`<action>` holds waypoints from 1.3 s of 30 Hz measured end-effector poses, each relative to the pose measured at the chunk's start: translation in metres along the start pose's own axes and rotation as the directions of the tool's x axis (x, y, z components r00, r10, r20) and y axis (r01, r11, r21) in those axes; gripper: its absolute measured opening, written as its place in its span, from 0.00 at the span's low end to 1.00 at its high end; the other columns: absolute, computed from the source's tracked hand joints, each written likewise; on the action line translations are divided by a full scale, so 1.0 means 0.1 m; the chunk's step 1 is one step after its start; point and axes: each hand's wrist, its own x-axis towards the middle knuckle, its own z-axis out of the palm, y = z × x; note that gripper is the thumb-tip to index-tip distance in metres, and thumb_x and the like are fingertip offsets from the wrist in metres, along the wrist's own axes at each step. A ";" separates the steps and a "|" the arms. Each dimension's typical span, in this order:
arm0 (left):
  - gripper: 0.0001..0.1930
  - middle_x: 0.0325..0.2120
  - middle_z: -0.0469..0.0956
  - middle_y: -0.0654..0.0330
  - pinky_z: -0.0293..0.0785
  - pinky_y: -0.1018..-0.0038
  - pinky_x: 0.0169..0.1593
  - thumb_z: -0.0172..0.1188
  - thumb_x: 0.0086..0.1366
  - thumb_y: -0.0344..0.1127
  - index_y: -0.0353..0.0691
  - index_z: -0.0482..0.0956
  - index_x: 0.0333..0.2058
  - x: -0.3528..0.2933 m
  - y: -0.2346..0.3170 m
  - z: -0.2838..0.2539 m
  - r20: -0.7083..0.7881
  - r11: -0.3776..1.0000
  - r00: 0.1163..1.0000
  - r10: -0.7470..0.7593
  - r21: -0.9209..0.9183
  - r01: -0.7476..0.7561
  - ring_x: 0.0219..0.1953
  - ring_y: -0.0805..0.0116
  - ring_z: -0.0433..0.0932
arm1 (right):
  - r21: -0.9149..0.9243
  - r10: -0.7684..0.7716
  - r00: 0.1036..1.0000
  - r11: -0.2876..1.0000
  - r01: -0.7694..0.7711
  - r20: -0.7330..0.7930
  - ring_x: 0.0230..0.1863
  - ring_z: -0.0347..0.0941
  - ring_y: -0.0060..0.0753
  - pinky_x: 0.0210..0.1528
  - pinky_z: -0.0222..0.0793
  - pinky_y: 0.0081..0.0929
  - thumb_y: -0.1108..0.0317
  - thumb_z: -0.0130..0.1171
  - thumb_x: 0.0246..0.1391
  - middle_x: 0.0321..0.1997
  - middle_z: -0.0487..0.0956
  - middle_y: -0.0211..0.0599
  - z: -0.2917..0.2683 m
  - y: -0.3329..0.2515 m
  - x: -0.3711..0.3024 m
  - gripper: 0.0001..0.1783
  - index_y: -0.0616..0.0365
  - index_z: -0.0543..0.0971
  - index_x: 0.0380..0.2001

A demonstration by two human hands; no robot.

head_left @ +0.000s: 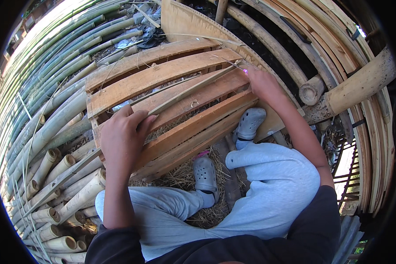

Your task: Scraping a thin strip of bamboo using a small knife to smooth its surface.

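Bamboo, split into a long narrow strip (189, 93), slants across the slatted wooden crate (163, 73) in front of me, its near end trailing down to the left over the bamboo poles (66, 165). My left hand (124, 130) is wrapped around it partway along, thumb toward the far end. My right hand (262, 82) is clenched on a pink-handled knife (245, 70), mostly hidden by my fist, its thin blade pointing left by the strip's far end; whether the edge bites or merely lies close, I cannot tell.

A slip is what worries me most. If the blade meets a hard knot and then breaks free, it could run down the strip toward my left thumb, which has no guard. Swung the other way, it could drop toward my right knee (290, 169) or the grey clog (251, 123) just below the crate. A loose left grip would let the strip roll and turn the edge aside. The tail might snag among the poles and jerk the whole length. Gaps between the slats could catch the knife's tip, and a splintery edge could cut my palm.
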 end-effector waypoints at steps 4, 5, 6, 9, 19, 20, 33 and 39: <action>0.12 0.25 0.74 0.57 0.72 0.60 0.34 0.67 0.63 0.46 0.45 0.87 0.33 -0.01 -0.01 -0.02 -0.006 1.000 0.999 -0.031 0.002 0.031 0.30 0.54 0.78 | -0.024 0.077 0.996 0.997 -0.075 0.052 0.35 0.81 0.62 0.36 0.76 0.54 0.68 0.46 0.69 0.29 0.82 0.58 0.01 -0.08 0.10 0.09 0.63 0.71 0.39; 0.12 0.25 0.74 0.57 0.72 0.60 0.34 0.67 0.63 0.46 0.45 0.87 0.33 -0.01 -0.01 -0.01 -0.007 1.000 1.000 -0.030 0.002 0.030 0.30 0.54 0.78 | -0.005 0.087 0.995 0.996 -0.087 0.042 0.35 0.81 0.62 0.36 0.76 0.54 0.67 0.47 0.68 0.30 0.82 0.59 0.00 -0.07 0.10 0.10 0.63 0.72 0.38; 0.12 0.25 0.74 0.57 0.72 0.60 0.34 0.67 0.63 0.46 0.45 0.87 0.33 -0.01 0.00 0.00 -0.009 1.000 1.000 -0.022 -0.006 0.022 0.30 0.54 0.78 | 0.015 0.095 0.995 0.995 -0.096 0.030 0.35 0.81 0.62 0.37 0.75 0.54 0.65 0.48 0.68 0.31 0.82 0.59 -0.01 -0.07 0.11 0.11 0.64 0.72 0.37; 0.12 0.25 0.74 0.57 0.72 0.60 0.34 0.66 0.64 0.47 0.45 0.87 0.33 -0.01 0.01 0.00 -0.002 1.000 1.000 -0.020 -0.010 0.020 0.30 0.55 0.79 | 0.308 0.243 0.967 0.928 -0.208 -0.080 0.34 0.80 0.63 0.37 0.75 0.52 0.60 0.56 0.64 0.31 0.82 0.60 -0.07 -0.05 0.16 0.16 0.66 0.76 0.36; 0.10 0.25 0.75 0.56 0.73 0.60 0.35 0.69 0.62 0.43 0.44 0.87 0.34 0.01 0.04 -0.02 0.002 0.999 0.999 -0.041 -0.013 0.041 0.30 0.54 0.78 | 0.256 0.220 0.973 0.947 -0.195 -0.073 0.34 0.80 0.59 0.37 0.76 0.48 0.56 0.64 0.56 0.28 0.81 0.57 0.00 -0.06 0.56 0.18 0.64 0.84 0.31; 0.10 0.25 0.75 0.56 0.73 0.60 0.35 0.69 0.62 0.43 0.44 0.87 0.34 0.01 0.04 -0.02 0.003 0.999 0.999 -0.041 -0.012 0.041 0.30 0.54 0.78 | 0.215 0.203 0.975 0.960 -0.180 -0.089 0.34 0.81 0.59 0.38 0.77 0.48 0.56 0.65 0.56 0.28 0.82 0.57 0.00 -0.06 0.58 0.18 0.64 0.84 0.30; 0.12 0.26 0.75 0.57 0.73 0.60 0.34 0.66 0.64 0.47 0.45 0.87 0.34 0.00 0.01 0.00 0.007 0.999 0.999 -0.032 0.000 0.032 0.30 0.54 0.79 | -0.023 0.022 0.999 1.000 -0.021 0.031 0.39 0.83 0.53 0.43 0.78 0.47 0.64 0.65 0.51 0.32 0.84 0.51 -0.15 -0.12 0.75 0.09 0.59 0.85 0.30; 0.12 0.25 0.75 0.57 0.73 0.59 0.34 0.66 0.64 0.47 0.45 0.87 0.33 0.00 0.00 0.00 0.000 1.000 1.000 -0.011 -0.009 0.011 0.30 0.54 0.79 | -0.147 0.068 0.998 0.987 -0.069 -0.011 0.38 0.82 0.55 0.42 0.78 0.48 0.67 0.65 0.51 0.32 0.83 0.52 -0.03 -0.21 0.72 0.08 0.61 0.84 0.31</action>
